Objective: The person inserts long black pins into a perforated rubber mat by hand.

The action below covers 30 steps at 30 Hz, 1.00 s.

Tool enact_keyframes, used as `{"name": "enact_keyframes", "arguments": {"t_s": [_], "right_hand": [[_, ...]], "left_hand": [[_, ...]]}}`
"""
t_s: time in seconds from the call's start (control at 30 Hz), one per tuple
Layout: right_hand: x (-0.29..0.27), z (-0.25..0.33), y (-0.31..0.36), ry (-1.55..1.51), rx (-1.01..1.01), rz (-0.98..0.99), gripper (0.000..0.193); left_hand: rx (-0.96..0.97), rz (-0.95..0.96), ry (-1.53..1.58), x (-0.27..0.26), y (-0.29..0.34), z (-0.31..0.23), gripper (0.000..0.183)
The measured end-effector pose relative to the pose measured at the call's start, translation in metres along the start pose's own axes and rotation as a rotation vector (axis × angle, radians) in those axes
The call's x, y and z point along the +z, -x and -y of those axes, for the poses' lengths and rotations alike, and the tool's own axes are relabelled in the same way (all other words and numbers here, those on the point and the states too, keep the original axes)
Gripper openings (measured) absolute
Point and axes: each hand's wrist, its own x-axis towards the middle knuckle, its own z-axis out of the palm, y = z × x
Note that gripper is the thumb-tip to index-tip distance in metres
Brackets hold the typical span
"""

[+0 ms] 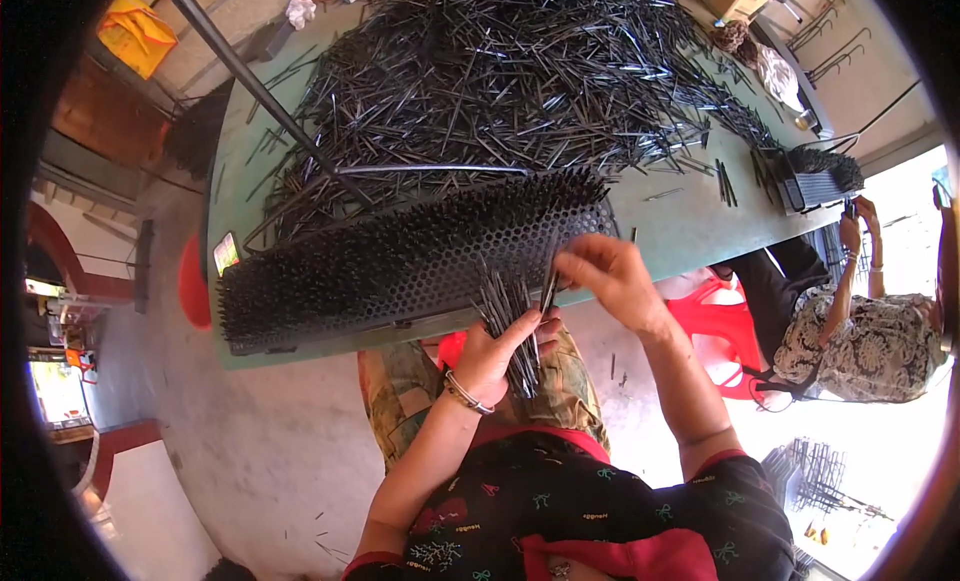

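My left hand (497,359) is wrapped round a bundle of thin black sticks (505,303), which fan out above and below the fingers. Close to its right, my right hand (618,281) is closed in a pinch, with a thin black stick at the fingertips, slightly blurred. Just beyond both hands is a long black rack (450,287) with a grid of round holes. Black sticks stand upright in many of its holes, densely at the left and along the far side. Bare holes show along the near middle and right end.
A large heap of loose black sticks (500,81) covers much of the green table (690,216). A metal bar (430,169) crosses behind the rack. At the right, another person (865,341) works at a smaller filled rack (812,181), beside a red chair (715,331).
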Motion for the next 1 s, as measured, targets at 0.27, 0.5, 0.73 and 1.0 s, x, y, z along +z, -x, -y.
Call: {"name": "enact_keyframes", "arguments": {"t_s": [0.27,0.5,0.73,1.0], "right_hand": [[-0.024,0.022,-0.02,-0.012,-0.078,-0.075,0.023],[0.008,0.0,0.004,0.357,-0.097,0.273,0.023],[-0.003,-0.006,0.009,0.062,0.002,0.012,0.016],[-0.019,0.007,-0.05,0.162,-0.455,-0.407,0.02]], "left_hand": [[-0.015,0.007,-0.015,-0.005,-0.006,0.003,0.019],[0.106,-0.102,0.024,-0.01,-0.009,0.023,0.03],[0.107,-0.167,0.097,-0.005,-0.003,0.017,0.018],[-0.057,0.041,-0.069,-0.002,-0.006,0.008,0.025]]}}
